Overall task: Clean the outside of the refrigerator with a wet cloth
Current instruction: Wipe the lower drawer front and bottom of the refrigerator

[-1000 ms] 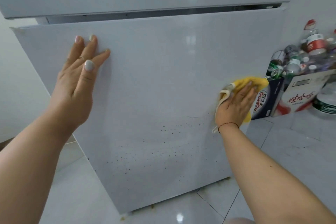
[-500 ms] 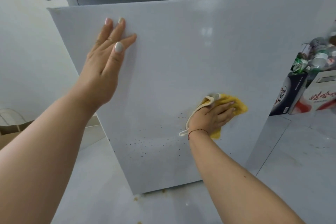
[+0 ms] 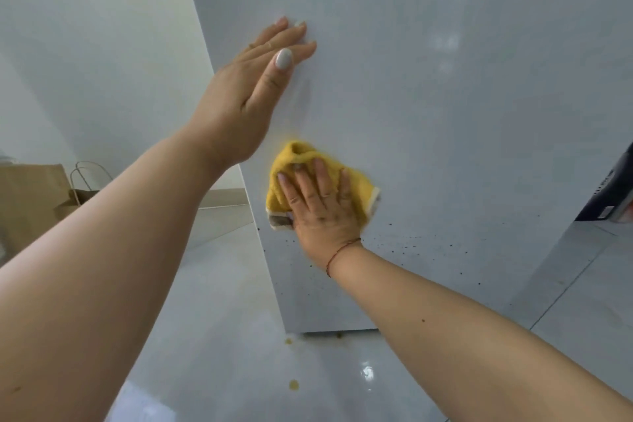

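The right hand (image 3: 322, 212) lies flat with fingers spread, pressing the yellow cloth (image 3: 298, 161) on the fridge door (image 3: 462, 113), low near its left edge. Higher up, the left hand (image 3: 250, 92) rests flat on the door, fingers straight together. Small dark spots (image 3: 411, 240) dot the door beside the cloth.

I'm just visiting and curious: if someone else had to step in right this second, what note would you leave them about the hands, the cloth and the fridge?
Left hand: flat and open, bracing the upper part of the white glossy refrigerator door.
Right hand: fingers spread, pressing the yellow wet cloth against the door near its left edge.
Done: the door above the cloth looks free of spots.
Left: small dark specks run across the lower door to the right of the cloth and below it; yellowish drips lie on the shiny floor under the refrigerator.
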### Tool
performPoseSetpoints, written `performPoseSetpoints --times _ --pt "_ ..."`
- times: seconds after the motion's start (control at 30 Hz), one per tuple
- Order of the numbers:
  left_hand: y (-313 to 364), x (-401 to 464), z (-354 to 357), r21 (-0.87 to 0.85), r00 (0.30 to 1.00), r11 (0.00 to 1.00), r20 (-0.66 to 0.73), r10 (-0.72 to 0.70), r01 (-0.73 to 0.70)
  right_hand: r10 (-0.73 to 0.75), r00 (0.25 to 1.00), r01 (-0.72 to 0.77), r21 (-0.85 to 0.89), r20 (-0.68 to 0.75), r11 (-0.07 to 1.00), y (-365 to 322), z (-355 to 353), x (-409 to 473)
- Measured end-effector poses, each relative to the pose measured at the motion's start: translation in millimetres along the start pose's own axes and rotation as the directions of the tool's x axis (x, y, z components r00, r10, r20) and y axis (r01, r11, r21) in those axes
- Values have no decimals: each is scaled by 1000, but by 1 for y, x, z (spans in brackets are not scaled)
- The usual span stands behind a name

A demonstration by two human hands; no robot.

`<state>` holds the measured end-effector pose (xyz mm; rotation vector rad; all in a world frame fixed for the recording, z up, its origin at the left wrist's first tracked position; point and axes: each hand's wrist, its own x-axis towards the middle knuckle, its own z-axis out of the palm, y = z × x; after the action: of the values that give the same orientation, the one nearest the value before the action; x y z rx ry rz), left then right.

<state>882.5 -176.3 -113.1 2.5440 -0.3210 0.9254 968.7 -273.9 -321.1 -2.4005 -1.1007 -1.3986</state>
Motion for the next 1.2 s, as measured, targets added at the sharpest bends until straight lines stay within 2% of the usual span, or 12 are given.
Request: performPoseSetpoints --times 0.07,0.13,0.2,0.27,0.4,0.5,0.57,0.63,0.77,0.9,1.0,1.2 --pt "-1 -3 0 10 1000 1000 -2 -3 3 -145 987 147 -20 71 989 -10 -6 16" --pt "-2 -4 0 17 1000 1000 -7 3 -3 -317 931 336 -84 181 938 -19 -12 28" --pt "-2 -5 1 18 1000 1000 -21 3 -3 -519 797 576 -131 311 807 -25 -11 32" --pt "-2 -7 3 19 999 1000 -32 0 0 -650 636 742 -98 415 663 -25 -8 26" --pt "-5 -14 8 28 998 1000 -63 3 -1 -747 441 869 -30 497 493 -10 -5 6" --pt "-7 -21 14 33 996 999 -89 15 -12 -787 386 893 18 481 449 17 2 -9" --pt "-9 -26 23 103 994 994 -97 46 -36 -803 441 870 28 401 492 42 10 -21" --pt "-7 -31 36 264 990 961 -93 107 -79 -793 534 825 27 294 565 71 16 -34" --pt "4 -28 75 542 969 813 5 248 -211 -740 645 763 -110 193 637 127 8 -56" --pt "17 -10 115 609 926 706 146 348 -362 -648 752 657 -218 121 722 167 -2 -75" --pt "21 2 139 606 888 656 223 403 -450 -528 849 517 -254 26 817 187 -5 -90" --pt "13 8 155 652 863 599 181 472 -465 -170 983 153 -213 -63 965 220 -10 -125"
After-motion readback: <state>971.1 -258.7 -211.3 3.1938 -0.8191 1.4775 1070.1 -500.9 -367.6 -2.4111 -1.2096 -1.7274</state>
